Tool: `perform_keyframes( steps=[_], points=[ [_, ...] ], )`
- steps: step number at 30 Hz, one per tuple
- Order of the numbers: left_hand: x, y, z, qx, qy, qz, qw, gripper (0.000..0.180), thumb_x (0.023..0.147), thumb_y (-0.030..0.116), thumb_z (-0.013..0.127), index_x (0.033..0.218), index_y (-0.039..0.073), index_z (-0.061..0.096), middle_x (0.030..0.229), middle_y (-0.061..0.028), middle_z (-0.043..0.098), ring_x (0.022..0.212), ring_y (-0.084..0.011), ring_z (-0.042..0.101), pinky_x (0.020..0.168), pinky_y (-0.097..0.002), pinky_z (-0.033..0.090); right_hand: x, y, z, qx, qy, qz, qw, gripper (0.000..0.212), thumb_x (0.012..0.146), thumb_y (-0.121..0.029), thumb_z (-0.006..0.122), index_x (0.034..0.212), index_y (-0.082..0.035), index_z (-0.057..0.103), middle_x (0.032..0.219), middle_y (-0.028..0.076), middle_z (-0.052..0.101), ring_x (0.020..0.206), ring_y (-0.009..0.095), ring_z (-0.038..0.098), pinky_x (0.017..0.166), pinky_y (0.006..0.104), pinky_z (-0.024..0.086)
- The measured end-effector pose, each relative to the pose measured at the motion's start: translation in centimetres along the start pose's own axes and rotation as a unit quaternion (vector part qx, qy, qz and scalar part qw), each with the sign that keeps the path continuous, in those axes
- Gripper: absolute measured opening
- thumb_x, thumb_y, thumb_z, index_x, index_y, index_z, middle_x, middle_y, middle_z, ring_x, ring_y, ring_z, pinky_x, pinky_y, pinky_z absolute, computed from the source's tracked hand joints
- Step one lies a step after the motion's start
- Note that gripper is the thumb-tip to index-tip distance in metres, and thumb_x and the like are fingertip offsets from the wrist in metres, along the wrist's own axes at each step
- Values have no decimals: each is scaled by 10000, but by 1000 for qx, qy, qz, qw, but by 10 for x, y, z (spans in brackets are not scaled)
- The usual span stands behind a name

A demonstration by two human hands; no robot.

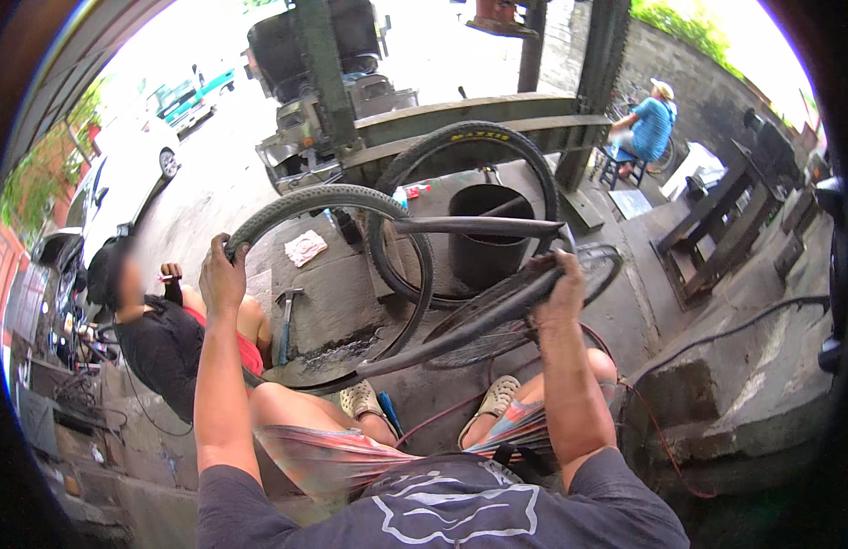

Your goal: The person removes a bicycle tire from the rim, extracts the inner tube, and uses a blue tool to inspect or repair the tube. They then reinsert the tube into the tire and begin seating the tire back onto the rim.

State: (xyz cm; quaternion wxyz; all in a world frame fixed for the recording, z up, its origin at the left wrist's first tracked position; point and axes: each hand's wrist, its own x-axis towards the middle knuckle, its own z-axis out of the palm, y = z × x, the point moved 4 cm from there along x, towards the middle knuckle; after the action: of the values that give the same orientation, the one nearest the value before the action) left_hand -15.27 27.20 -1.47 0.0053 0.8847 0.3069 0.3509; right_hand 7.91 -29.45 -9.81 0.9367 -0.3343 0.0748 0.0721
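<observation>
My left hand (225, 274) is closed around the left side of a black bicycle tire (307, 196), held up in front of my knees. A flat, dark inner tube (479, 225) stretches from the tire's right side. My right hand (559, 288) is wrapped round the tube's far loop, pulled out to the right. The tube's lower run (442, 346) comes back to the bottom of the tire. Below my right hand lies a spoked bicycle wheel (483, 340), partly hidden by the tube and hand.
Behind stand another tire (415, 154) and a black bucket (479, 254). A hammer (285, 329) and white cloth (305, 247) lie left. One person (159, 339) sits close on my left; another (651, 128) sits far right. A steel frame (479, 114) crosses ahead; a hose (657, 430) runs right.
</observation>
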Motion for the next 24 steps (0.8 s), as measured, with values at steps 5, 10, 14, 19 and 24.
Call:
perform_keyframes(
  steps=[5,10,14,19,24],
  points=[
    [4,-48,-2,14,-22,-97,995,488,1091,446,716,1414,87,651,1231,-261,785,1178,-479,741,965,-570,569,57,-28,-67,-27,56,-46,997,171,918,-180,651,977,-35,719,930,146,752,838,317,736,846,473,621],
    [14,-132,-23,49,44,-103,993,505,1123,495,640,1423,90,665,1251,-255,779,1186,-485,743,957,-568,584,98,-38,-95,-28,91,-84,992,153,989,-181,657,995,-41,718,894,135,753,778,315,735,764,441,626],
    [15,-153,-63,44,33,-131,990,507,1151,505,576,1383,63,667,1212,-280,774,1159,-515,732,935,-600,563,104,-57,-112,-13,120,-96,988,232,1056,-252,662,1064,-32,737,1017,119,769,900,298,739,850,494,608],
    [4,-184,-88,88,77,-158,981,545,1158,525,544,1381,42,662,1241,-299,756,1185,-532,712,959,-607,550,115,-51,-116,-35,112,-109,987,241,1061,-251,657,1077,-23,735,1003,114,770,882,300,741,842,482,611],
    [-33,-189,-98,59,80,-87,991,501,1138,433,630,1377,-7,642,1271,-312,746,1211,-530,701,1012,-594,539,63,-24,-66,-49,58,-3,997,170,997,-166,686,1050,-11,733,942,122,769,774,294,737,792,424,623]
  ],
)
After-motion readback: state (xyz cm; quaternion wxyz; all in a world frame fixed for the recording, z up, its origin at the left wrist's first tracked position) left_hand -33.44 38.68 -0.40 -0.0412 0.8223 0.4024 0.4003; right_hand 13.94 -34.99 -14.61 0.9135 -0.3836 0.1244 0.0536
